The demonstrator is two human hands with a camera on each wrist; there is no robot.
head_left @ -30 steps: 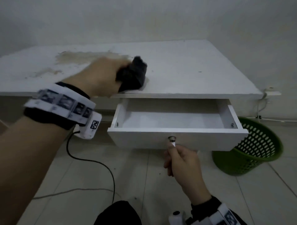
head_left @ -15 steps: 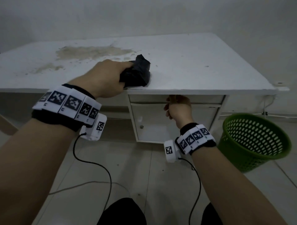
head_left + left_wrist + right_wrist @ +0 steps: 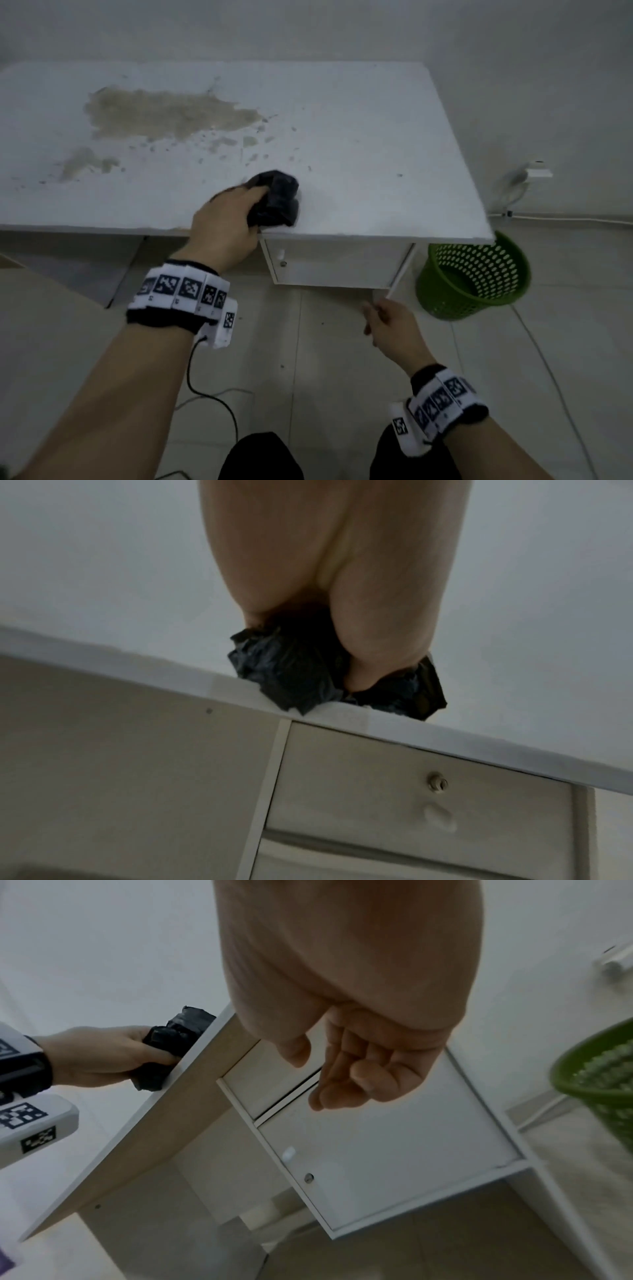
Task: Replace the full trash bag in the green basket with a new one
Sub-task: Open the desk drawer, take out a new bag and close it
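The left hand point(image 3: 227, 219) grips the folded black trash bag point(image 3: 275, 198) at the surface point(image 3: 376, 137) edge; the right hand point(image 3: 390, 323) hangs loosely curled, empty. The green basket point(image 3: 472, 277) looks unlined; lining remains.

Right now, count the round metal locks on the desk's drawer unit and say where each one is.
2. One lock sits on the top drawer front, seen from the left wrist. The other lock is on the door below it. More may be hidden.

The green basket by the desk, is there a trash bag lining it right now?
No, the green basket shows bare perforated walls inside, and the wadded black bag is in the left hand on the desk.
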